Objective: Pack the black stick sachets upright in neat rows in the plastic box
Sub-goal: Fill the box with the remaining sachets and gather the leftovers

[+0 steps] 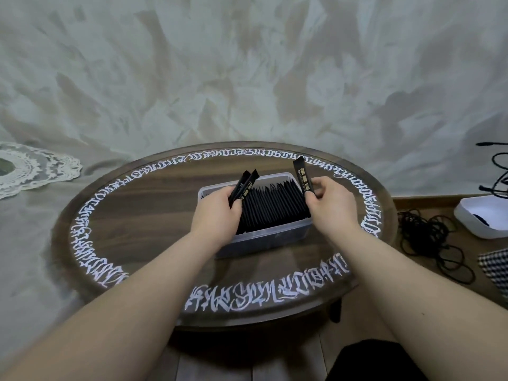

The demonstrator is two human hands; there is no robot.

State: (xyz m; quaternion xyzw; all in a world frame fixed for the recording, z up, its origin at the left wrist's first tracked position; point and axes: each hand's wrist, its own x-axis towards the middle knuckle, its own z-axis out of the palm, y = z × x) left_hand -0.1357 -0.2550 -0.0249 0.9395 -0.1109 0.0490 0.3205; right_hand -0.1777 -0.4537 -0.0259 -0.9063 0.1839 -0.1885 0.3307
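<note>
Glossy dark wood counter (pixel 154 232), translucent plastic box (pixel 275 235), matt black foil-like sachets (pixel 272 204), lace doily (pixel 35 169) alongside.

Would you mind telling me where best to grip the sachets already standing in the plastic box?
Judging by their pose, pinch the sachets in the box by their top ends, coming straight down from above. They stand packed in rows, so only the tops show, and the plastic box walls block the sides.

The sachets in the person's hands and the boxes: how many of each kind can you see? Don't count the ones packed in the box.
Black stick sachets in the left hand: 2
Black stick sachets in the right hand: 1
Clear plastic box: 1
White tub: 1
Total: 5
</note>
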